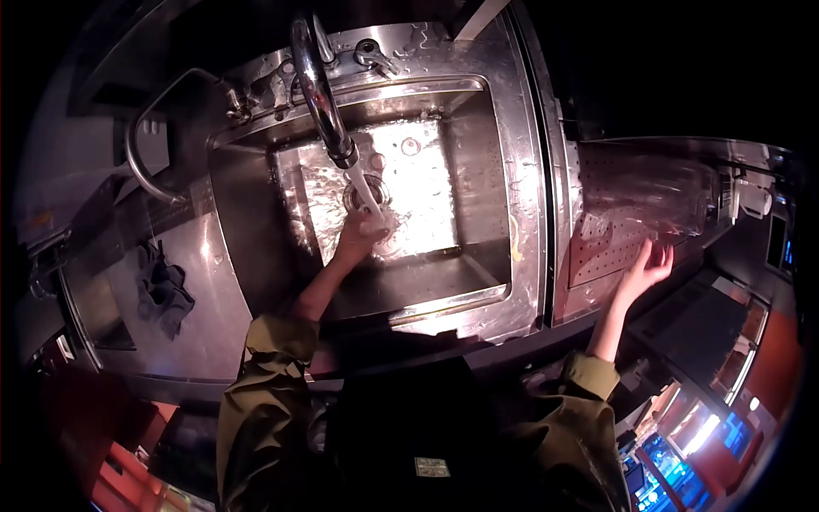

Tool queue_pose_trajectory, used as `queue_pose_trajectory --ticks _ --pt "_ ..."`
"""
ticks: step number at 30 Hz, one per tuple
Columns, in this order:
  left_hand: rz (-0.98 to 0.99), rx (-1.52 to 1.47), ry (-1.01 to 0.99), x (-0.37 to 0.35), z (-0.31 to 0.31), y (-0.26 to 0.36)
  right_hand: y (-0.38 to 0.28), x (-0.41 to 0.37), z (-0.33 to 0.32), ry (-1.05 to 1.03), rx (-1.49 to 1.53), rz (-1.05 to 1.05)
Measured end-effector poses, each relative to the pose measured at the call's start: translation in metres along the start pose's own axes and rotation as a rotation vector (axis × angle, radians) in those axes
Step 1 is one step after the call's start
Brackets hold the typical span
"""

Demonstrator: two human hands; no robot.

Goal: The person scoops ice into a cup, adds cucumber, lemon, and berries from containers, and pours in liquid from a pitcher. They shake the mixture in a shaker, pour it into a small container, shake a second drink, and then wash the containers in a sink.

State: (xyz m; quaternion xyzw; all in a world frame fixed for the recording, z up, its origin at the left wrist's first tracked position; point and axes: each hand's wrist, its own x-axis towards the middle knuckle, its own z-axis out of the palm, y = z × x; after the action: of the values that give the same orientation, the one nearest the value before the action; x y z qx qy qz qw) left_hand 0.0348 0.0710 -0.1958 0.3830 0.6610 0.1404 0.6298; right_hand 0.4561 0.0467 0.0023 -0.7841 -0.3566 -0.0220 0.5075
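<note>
Left hand (357, 235) under sink's (499, 171) water (365, 194); right hand (647, 266) touches clear container (648, 192).

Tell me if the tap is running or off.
Running: a white stream falls from the faucet onto the left hand in the sink.

The running water (365, 194) and its glare swallow the fingers (372, 225) of my left hand (355, 241), so I cannot tell whether they hold anything. My right hand (646, 266) is at the clear container (648, 192), but I cannot tell if it touches. The tap (317, 85) is cut off at the top edge. The dark cloth (162, 288) is too dim to identify.
</note>
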Motion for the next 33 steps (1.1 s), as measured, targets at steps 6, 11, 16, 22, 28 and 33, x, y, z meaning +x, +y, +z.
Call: queue_pose_trajectory --ticks 6,11,16,22,28,33 --pt "-0.109 -0.588 -0.463 0.018 -0.002 -0.05 -0.064 -0.078 -0.002 -0.194 0.058 -0.099" --pt "-0.247 -0.957 -0.615 0.002 -0.003 -0.027 -0.079 -0.156 0.068 -1.236 0.099 0.169" --pt "-0.021 -0.666 -0.898 0.02 -0.006 -0.038 -0.069 -0.199 0.177 -1.738 -0.506 -0.188" --pt "-0.14 -0.335 -0.584 0.052 -0.015 -0.047 -0.027 -0.233 0.229 -1.82 -0.515 -0.251" --pt "0.088 0.642 0.272 0.106 -0.032 -0.067 -0.014 -0.24 0.219 -1.682 -0.835 -0.025" --pt "0.33 0.699 0.147 0.143 -0.023 -0.105 -0.034 -0.206 0.222 -1.648 -0.968 -0.52"
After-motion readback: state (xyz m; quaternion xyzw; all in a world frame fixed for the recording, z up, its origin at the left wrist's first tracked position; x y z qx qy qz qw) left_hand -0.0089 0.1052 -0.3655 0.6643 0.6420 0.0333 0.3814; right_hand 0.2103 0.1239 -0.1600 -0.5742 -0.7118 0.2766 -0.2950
